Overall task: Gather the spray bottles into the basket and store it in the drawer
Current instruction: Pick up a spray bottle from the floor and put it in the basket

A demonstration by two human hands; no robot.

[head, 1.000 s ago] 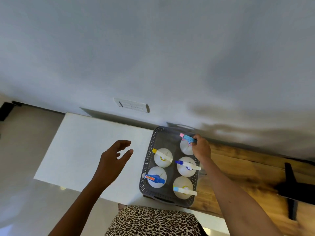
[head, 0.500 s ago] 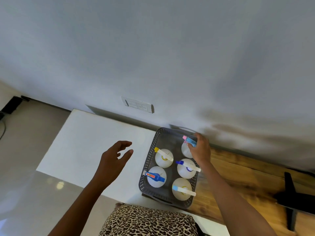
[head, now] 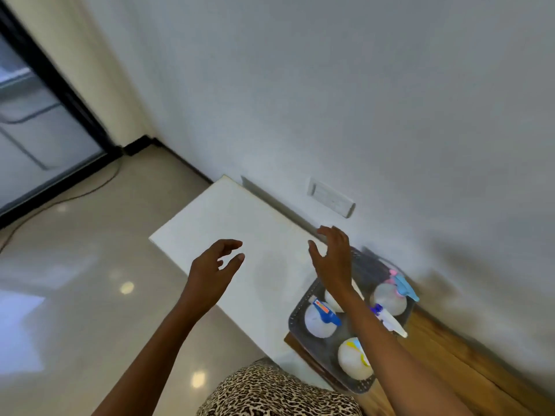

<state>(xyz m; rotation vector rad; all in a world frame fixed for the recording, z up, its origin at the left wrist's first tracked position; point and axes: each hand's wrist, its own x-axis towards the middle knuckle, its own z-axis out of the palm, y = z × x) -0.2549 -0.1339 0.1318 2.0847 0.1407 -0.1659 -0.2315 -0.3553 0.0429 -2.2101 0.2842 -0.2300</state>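
A grey perforated basket stands at the lower right, where the white top meets the wooden one. Several white spray bottles stand in it: one with a light-blue and pink trigger, one with a blue and orange trigger, one with a yellow and blue trigger. A blue-and-white trigger shows beside my forearm, which covers another bottle. My right hand hovers open above the basket's far left corner, holding nothing. My left hand hangs open over the white top, empty.
The white cabinet top runs along the wall, with a wall socket plate above it. A wooden surface lies to the right. Glossy floor, a cable and a dark-framed glass door are at the left.
My right hand has let go of the light-blue trigger bottle and moved left, open, over the basket's far corner. The view has swung left, showing the floor and door.
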